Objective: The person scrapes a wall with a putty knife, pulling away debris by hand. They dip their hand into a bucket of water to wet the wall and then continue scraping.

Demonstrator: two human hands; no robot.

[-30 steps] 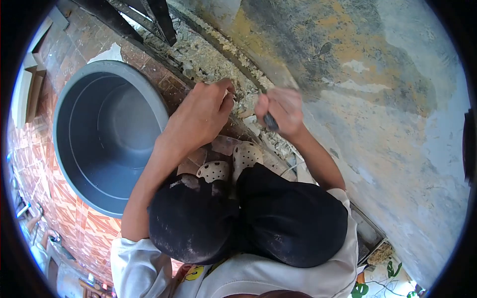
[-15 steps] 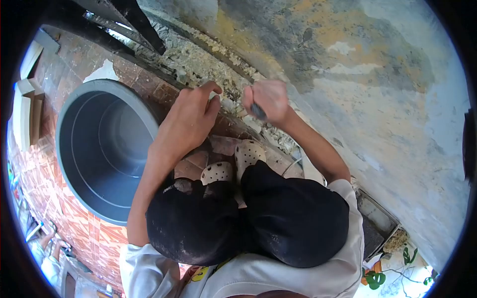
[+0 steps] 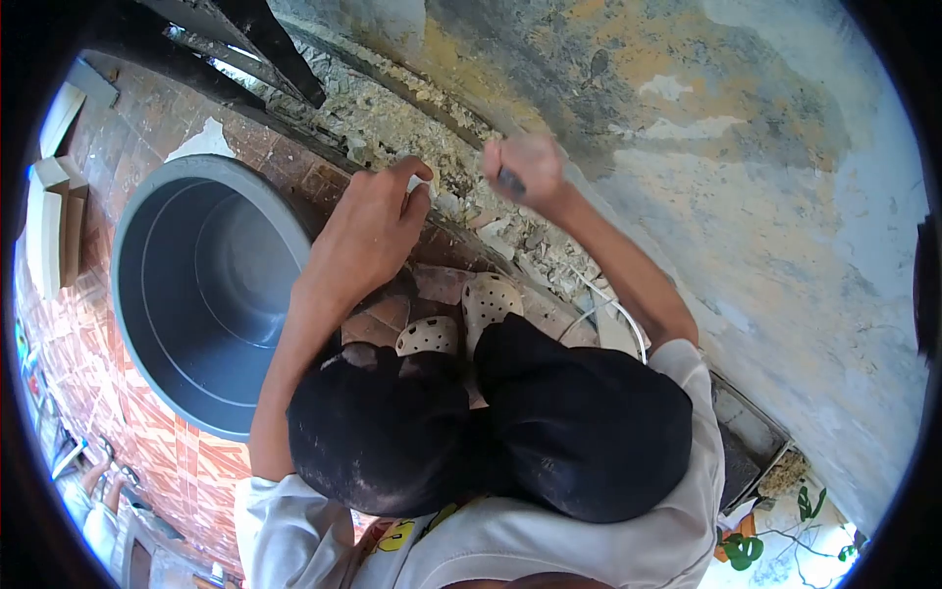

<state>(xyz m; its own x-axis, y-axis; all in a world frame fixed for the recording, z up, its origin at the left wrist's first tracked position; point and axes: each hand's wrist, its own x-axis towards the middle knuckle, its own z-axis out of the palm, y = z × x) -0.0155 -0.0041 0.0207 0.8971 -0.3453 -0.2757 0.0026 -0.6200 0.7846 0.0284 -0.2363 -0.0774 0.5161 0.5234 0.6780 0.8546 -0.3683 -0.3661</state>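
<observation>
My right hand (image 3: 530, 169), blurred by motion, is raised above the rubble strip by the wall. Its fingers are wrapped round a dark grey handle (image 3: 509, 184); the tool's other end cannot be made out. My left hand (image 3: 365, 228) is lower and to the left, at the edge of the broken masonry strip (image 3: 407, 123). Its index finger and thumb curl towards each other, and the other fingers are folded out of sight. Whatever they hold, if anything, is hidden. Loose chips and crumbled mortar (image 3: 535, 245) lie below my right hand.
A large grey tub (image 3: 182, 393) stands on the tiled floor beside my left forearm. The peeling wall (image 3: 706, 216) rises at right. A dark metal frame (image 3: 265, 49) is at the upper left. Near my shoes (image 3: 493, 299), a white cable (image 3: 628, 319) loops over the rubble.
My right hand has shifted up and slightly left with the handle, away from the rubble. My left hand has barely moved. More of the white cable shows.
</observation>
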